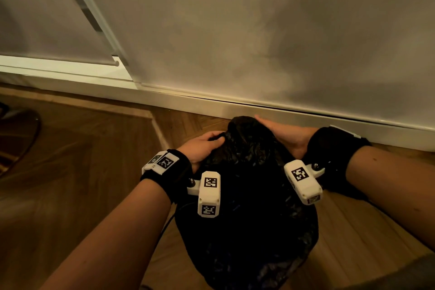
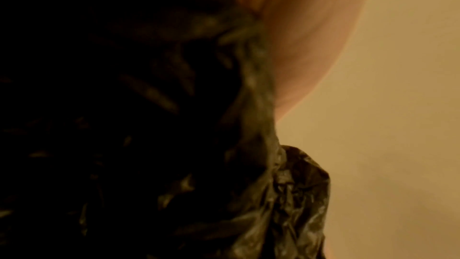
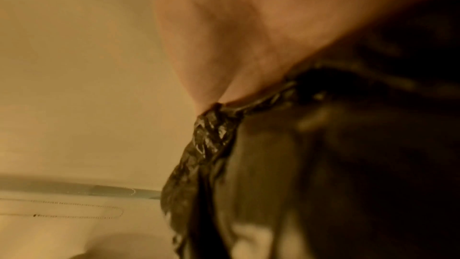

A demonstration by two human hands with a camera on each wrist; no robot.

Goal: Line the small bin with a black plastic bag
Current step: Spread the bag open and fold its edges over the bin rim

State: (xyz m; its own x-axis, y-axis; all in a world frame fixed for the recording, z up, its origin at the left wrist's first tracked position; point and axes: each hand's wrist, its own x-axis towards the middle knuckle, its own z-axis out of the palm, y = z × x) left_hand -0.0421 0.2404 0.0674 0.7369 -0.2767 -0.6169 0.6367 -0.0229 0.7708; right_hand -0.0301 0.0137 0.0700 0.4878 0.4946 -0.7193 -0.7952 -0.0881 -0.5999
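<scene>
A crinkled black plastic bag covers a bulky shape on the floor in front of me; the bin itself is hidden under the plastic. My left hand grips the bag's top at its left side with curled fingers. My right hand lies on the far right side, fingers reaching along the top. In the left wrist view a bunched fold of the bag runs up to my palm. In the right wrist view a twisted edge of the bag comes out of the crease of my hand, pinched there.
A pale wall with a white skirting board stands close behind the bag. The floor is wooden herringbone. A roller blind hangs at the upper left. A dark round object sits at the far left edge.
</scene>
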